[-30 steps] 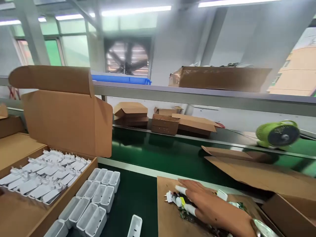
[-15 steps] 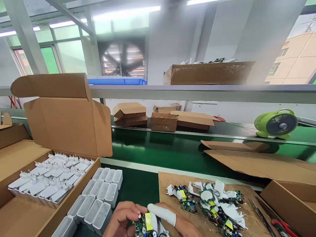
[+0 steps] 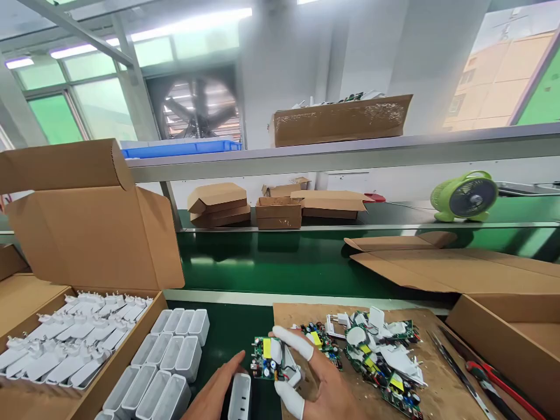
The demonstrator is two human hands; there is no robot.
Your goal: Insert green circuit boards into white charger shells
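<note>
My right hand point(image 3: 317, 379), with white finger cots on its thumb and a finger, pinches a small green circuit board point(image 3: 266, 357) carrying a yellow transformer and a white plastic piece at its right end. Left of the board, my left hand point(image 3: 219, 388) is closed at the side of a narrow white plastic case point(image 3: 240, 398) with slots in its end; its gripping fingers are partly hidden. Rows of open white cases point(image 3: 151, 391) stand left of this hand. To the right, a pile of circuit boards with white parts point(image 3: 385, 364) lies on a brown board point(image 3: 350, 396).
An open carton point(image 3: 151, 312) with white covers stands at left. Tweezers point(image 3: 459, 373) and red-handled cutters point(image 3: 485, 379) lie at right beside another carton point(image 3: 494, 335). Behind are a green conveyor belt point(image 3: 262, 265), small boxes point(image 3: 277, 213) and a green fan point(image 3: 466, 197).
My left hand has let go of the circuit board and moved down to a white case. My right hand now holds the board alone. The view has turned slightly right.
</note>
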